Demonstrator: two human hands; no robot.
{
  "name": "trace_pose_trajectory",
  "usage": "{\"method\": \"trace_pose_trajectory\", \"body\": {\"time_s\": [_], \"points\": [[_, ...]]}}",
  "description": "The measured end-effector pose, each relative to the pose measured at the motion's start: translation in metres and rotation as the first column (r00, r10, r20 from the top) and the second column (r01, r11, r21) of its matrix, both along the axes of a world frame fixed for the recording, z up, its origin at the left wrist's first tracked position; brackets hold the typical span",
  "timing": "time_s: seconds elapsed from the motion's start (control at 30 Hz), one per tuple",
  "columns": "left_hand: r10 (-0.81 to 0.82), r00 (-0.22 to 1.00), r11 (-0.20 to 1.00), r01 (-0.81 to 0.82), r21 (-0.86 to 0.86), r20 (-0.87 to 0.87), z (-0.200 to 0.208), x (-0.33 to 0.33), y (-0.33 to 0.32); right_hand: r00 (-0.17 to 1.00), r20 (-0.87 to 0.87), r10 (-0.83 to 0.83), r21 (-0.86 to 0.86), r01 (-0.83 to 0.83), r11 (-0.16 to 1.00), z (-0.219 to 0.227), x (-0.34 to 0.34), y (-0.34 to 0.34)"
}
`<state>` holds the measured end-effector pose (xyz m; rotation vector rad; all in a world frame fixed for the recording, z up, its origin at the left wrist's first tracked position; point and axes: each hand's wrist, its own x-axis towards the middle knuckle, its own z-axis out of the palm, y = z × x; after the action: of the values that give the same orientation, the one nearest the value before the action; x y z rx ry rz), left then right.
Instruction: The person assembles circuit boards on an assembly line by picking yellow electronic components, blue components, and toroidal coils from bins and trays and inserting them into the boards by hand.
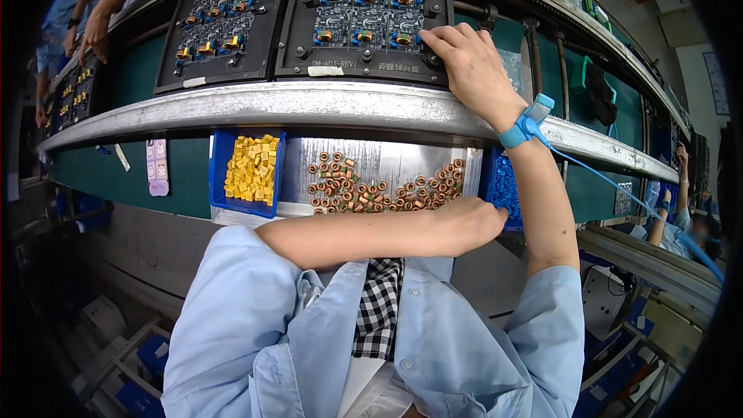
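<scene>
My right hand [478, 66], with a blue wrist strap [526, 124], reaches over the rail to the near right corner of a circuit board panel [368, 11] in a black carrier [309, 58]. Its fingertips are pinched together at the board; anything between them is hidden. My left arm crosses in front of my body, and my left hand [474, 226] is curled at the near edge of a blue bin [489, 174] of small blue components [507, 190]. What its fingers hold cannot be made out. Copper-wound toroid coils [371, 195] lie in a metal tray [387, 156] beside that hand.
A blue bin [217, 178] of yellow block-shaped parts [251, 169] stands left of the tray. A second carrier [166, 62] with boards sits left on the line. The metal rail [309, 102] runs between line and trays. Another person's hand [96, 31] is at the far left.
</scene>
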<state>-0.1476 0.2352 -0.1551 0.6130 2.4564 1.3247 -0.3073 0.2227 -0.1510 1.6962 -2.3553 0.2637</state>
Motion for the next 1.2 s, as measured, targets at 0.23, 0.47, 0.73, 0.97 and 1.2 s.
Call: {"method": "trace_pose_trajectory", "body": {"time_s": [0.23, 0.47, 0.73, 0.97, 1.2], "points": [[0.528, 0.824, 0.849, -0.521, 0.088, -0.206, 0.052, 0.011, -0.157, 0.999, 0.031, 0.036, -0.022, -0.035, 0.999, -0.005, -0.003, -0.002], [0.737, 0.672, 0.649, -0.734, -0.202, -0.072, 0.059, -0.034, -0.235, 0.999, 0.029, 0.035, -0.189, -0.029, 0.982, 0.003, -0.001, 0.009], [0.690, 0.724, 0.658, -0.640, -0.397, -0.021, 0.065, -0.057, -0.245, 0.860, 0.476, -0.182, 0.180, 0.107, 0.978, 0.055, 0.054, 0.134], [0.657, 0.753, 0.588, -0.550, -0.593, -0.047, 0.065, -0.080, -0.234, 0.905, 0.069, -0.421, 0.460, 0.346, 0.818, -0.016, 0.069, 0.190], [0.630, 0.771, 0.557, -0.531, -0.638, -0.093, 0.055, -0.085, -0.235, 0.880, 0.201, -0.431, 0.462, 0.303, 0.833, -0.036, 0.060, 0.203]]}}
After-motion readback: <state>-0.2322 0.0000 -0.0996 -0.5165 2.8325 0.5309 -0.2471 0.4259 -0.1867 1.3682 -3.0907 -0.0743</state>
